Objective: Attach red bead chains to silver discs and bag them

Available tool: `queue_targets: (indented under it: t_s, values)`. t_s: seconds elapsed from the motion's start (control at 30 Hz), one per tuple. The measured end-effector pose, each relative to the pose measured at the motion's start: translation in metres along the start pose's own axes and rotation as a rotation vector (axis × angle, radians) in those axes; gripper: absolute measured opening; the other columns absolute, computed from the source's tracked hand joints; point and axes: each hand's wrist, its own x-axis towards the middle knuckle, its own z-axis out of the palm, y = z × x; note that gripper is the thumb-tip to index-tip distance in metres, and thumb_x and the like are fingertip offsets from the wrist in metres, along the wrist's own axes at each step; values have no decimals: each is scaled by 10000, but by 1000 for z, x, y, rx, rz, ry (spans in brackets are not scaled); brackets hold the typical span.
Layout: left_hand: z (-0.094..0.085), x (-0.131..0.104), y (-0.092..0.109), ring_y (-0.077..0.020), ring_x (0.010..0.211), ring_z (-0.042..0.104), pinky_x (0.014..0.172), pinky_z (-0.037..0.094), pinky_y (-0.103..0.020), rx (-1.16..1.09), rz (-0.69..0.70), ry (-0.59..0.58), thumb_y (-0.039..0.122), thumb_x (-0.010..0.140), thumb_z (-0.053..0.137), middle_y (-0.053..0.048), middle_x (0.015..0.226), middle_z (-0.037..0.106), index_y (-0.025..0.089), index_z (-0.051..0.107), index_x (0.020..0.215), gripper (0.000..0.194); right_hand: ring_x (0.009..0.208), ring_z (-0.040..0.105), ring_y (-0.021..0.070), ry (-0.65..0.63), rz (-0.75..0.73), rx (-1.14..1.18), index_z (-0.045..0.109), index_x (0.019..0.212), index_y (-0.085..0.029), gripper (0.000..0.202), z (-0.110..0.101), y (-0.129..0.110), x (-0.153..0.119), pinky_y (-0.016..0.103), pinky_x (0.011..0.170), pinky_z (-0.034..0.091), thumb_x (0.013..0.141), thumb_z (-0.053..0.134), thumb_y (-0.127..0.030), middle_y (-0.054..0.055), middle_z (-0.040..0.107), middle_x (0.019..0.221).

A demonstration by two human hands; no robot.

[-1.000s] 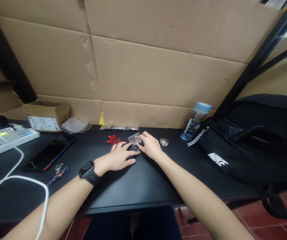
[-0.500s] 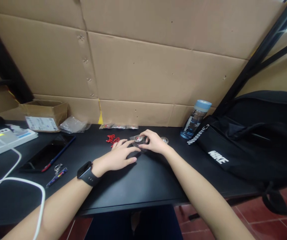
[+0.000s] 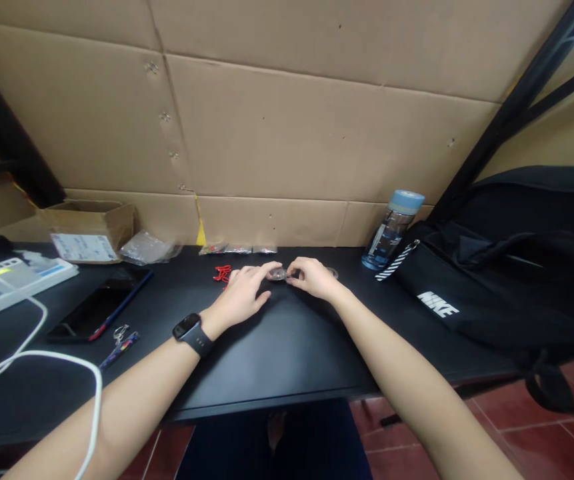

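Between my hands a small clear round item, perhaps in thin plastic, lies on the black table. My right hand pinches its right edge with thumb and fingertips. My left hand is open, palm down, its index fingertip at the item's left side and its thumb held apart. Partly behind the left hand's fingers lies a bundle of red cord. Just past my right hand a second clear round piece shows, partly hidden.
Several small packets line the cardboard wall. To the left are an open carton, a plastic bag, a phone, a keychain and a white cable. A bottle and black bag stand right.
The round item now lies flatter on the table. My right fingers have shifted to its right edge, and my left hand has drawn its fingers closer to its left side.
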Motion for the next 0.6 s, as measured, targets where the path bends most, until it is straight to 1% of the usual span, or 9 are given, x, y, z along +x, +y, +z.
queue_targets:
  t_s: [0.07, 0.13, 0.23, 0.33, 0.47, 0.53, 0.6]
  values:
    - [2, 1, -1, -285, 1157, 561, 995, 375, -454, -26, -14, 24, 285, 877, 630, -53, 1179, 672, 316, 277, 1508, 723, 674, 573, 98, -7, -20, 37, 739, 862, -186, 74, 0, 1, 0, 217, 665, 399, 803, 780, -204, 12, 672, 872]
    - [3, 3, 0, -276, 1107, 583, 979, 376, -445, -33, -22, 57, 289, 864, 653, -46, 1109, 686, 284, 251, 1508, 759, 660, 586, 97, -33, -45, 108, 747, 846, -177, 76, -1, 2, -1, 216, 659, 417, 797, 789, -218, 15, 680, 859]
    - [3, 4, 1, -260, 1082, 599, 966, 368, -426, -17, -29, 93, 245, 879, 628, -34, 1053, 701, 274, 283, 1486, 699, 638, 601, 98, -69, -63, 203, 758, 866, -173, 121, -3, 2, -2, 217, 642, 444, 778, 805, -241, 21, 692, 872]
    - [2, 6, 1, -254, 1084, 604, 959, 354, -417, 0, -48, 104, 209, 895, 589, -29, 1020, 718, 276, 306, 1475, 649, 645, 606, 101, -74, -80, 265, 772, 912, -184, 189, -5, -2, -2, 224, 643, 470, 753, 829, -270, 34, 694, 925]
    - [0, 7, 1, -253, 1088, 610, 959, 337, -414, 16, -64, 116, 205, 895, 584, -28, 1004, 737, 273, 330, 1465, 628, 688, 614, 114, -82, -141, 292, 788, 844, -187, 111, -11, -9, -2, 240, 677, 484, 798, 790, -288, 47, 701, 934]
    - [-3, 6, 0, -256, 1092, 617, 970, 332, -420, 19, -75, 107, 223, 896, 590, -31, 1000, 744, 274, 339, 1462, 621, 700, 620, 121, -95, -126, 300, 785, 826, -187, 94, -15, -10, -2, 247, 686, 484, 809, 773, -279, 47, 711, 922]
    - [-8, 6, -1, -255, 1074, 634, 985, 333, -429, 2, -79, 87, 245, 898, 595, -24, 982, 751, 276, 353, 1452, 606, 698, 630, 127, -125, -71, 341, 779, 824, -183, 101, -19, -8, -3, 254, 694, 487, 801, 766, -280, 45, 724, 905]
